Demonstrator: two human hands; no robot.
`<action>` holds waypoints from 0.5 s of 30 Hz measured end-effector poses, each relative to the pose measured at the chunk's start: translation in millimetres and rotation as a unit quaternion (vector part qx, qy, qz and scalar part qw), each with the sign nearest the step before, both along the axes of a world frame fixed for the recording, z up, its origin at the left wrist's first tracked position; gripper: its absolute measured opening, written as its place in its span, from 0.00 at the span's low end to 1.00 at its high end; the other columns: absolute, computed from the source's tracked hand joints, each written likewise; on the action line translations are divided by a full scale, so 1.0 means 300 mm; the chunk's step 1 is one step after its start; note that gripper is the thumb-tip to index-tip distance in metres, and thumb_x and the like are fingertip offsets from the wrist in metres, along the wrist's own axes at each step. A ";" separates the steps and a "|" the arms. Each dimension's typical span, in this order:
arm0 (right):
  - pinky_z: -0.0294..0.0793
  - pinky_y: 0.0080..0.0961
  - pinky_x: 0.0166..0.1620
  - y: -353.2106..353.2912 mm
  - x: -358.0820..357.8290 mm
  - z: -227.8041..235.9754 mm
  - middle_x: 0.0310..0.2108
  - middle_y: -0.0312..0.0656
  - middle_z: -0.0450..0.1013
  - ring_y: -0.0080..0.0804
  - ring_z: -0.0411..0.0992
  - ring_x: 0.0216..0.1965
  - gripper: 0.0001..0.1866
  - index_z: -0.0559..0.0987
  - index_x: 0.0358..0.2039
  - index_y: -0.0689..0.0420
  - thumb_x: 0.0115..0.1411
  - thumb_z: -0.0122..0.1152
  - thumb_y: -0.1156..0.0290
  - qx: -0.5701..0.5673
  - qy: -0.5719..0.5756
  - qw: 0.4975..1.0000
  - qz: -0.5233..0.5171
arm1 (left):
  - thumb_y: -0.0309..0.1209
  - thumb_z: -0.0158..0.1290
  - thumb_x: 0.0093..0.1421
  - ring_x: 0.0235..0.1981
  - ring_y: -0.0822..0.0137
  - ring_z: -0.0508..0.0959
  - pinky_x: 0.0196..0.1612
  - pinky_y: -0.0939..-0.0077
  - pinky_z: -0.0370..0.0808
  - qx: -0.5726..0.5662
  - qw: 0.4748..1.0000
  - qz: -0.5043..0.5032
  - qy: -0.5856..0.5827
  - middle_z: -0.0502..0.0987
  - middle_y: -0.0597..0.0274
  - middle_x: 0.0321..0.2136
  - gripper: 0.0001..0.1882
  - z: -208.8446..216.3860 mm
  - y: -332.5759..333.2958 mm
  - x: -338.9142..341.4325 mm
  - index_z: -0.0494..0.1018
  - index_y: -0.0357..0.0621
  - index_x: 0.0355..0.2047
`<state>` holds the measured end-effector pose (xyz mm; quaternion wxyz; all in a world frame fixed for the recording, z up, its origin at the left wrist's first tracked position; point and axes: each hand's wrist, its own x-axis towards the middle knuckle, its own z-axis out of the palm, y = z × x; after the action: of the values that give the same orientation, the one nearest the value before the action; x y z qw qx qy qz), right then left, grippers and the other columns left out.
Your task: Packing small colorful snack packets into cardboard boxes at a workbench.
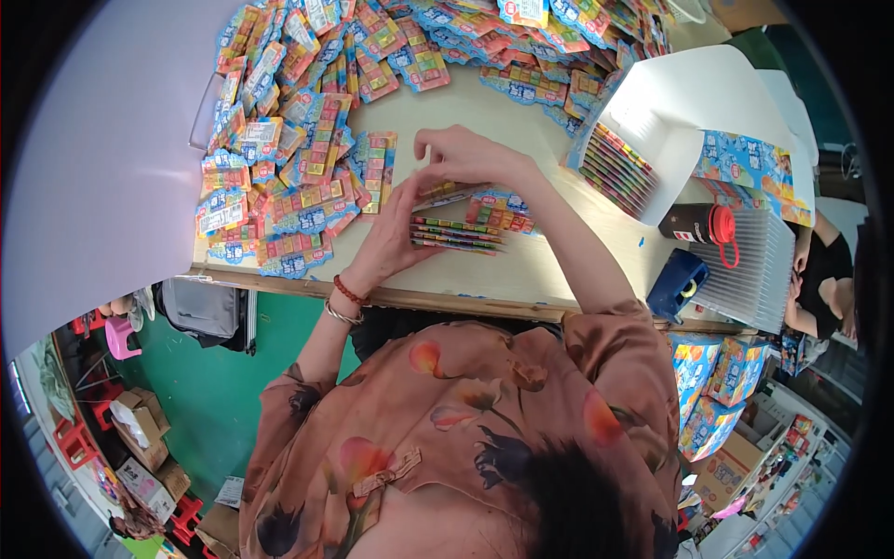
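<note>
**Gripping a short stack of blister cards (456, 237), with a white carton (689, 102) part-filled at 2 o'clock**

Clamping the stack's left end in the left hand (391, 238), low over the worktop (559, 267), card edges turned upward. Holding the right hand (475, 156) bent at 12 o'clock from the stack, fingers curled close to the left one; cannot tell whether gripping anything. Showing one further card (507, 210) flat at 1 o'clock, just beyond the stack.

Looks only part-way along. Done, as far as visible: a close row (616, 172) standing inside the carton, with white space beside it. Remaining: loose cards (307, 186) scattered thickly at 10 o'clock, plus a large heap (549, 56) toward 1 o'clock.

Farther out, near 3 o'clock: a black bottle (687, 222) with a red lid, a navy tape dispenser (672, 284) and ribbed clear trays (750, 270). At 4 o'clock, below worktop level: printed blue boxes (736, 368); cannot tell whether filled.
</note>
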<state>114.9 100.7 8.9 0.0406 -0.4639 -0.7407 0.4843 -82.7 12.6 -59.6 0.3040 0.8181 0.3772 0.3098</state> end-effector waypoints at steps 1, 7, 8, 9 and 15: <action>0.72 0.33 0.41 -0.023 0.022 -0.007 0.36 0.52 0.75 0.44 0.74 0.39 0.20 0.72 0.41 0.62 0.55 0.63 0.60 -0.002 -0.001 1.000 0.003 | 0.34 0.70 0.43 0.56 0.47 0.66 0.55 0.61 0.70 -0.034 0.999 -0.030 -0.006 0.57 0.44 0.59 0.59 -0.005 0.006 -0.007 0.41 0.47 0.68; 0.71 0.37 0.48 -0.338 0.267 0.016 0.47 0.48 0.71 0.48 0.71 0.45 0.20 0.72 0.43 0.59 0.52 0.63 0.63 0.275 -0.207 0.926 -0.154 | 0.33 0.69 0.43 0.52 0.50 0.69 0.52 0.63 0.71 -0.080 0.995 -0.059 -0.003 0.64 0.48 0.54 0.55 0.021 0.028 -0.004 0.48 0.47 0.67; 0.71 0.37 0.48 -0.385 0.288 0.002 0.47 0.48 0.71 0.48 0.71 0.45 0.20 0.72 0.43 0.59 0.52 0.63 0.63 0.272 -0.209 0.926 -0.157 | 0.33 0.69 0.43 0.51 0.50 0.70 0.52 0.64 0.71 -0.066 0.995 -0.066 0.017 0.64 0.48 0.53 0.53 0.036 0.028 0.000 0.50 0.47 0.67; 0.71 0.38 0.46 -0.419 0.308 -0.020 0.44 0.48 0.71 0.48 0.71 0.44 0.17 0.72 0.41 0.59 0.53 0.62 0.66 0.207 -0.223 0.936 -0.175 | 0.33 0.69 0.43 0.51 0.50 0.70 0.52 0.64 0.71 -0.068 0.995 -0.069 0.016 0.64 0.48 0.53 0.53 0.040 0.031 0.003 0.50 0.47 0.67; 0.72 0.39 0.37 -0.528 0.309 0.107 0.33 0.43 0.72 0.47 0.72 0.38 0.08 0.72 0.34 0.56 0.53 0.55 0.79 0.217 -0.222 0.922 -0.231 | 0.33 0.68 0.45 0.53 0.53 0.69 0.54 0.66 0.71 -0.076 0.992 -0.091 0.042 0.65 0.51 0.54 0.46 0.061 0.057 -0.002 0.58 0.48 0.63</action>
<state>207.7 -57.8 40.9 0.0853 -0.6974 -0.6902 0.1731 -83.3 29.7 -41.4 0.3754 0.8360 0.3365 0.2167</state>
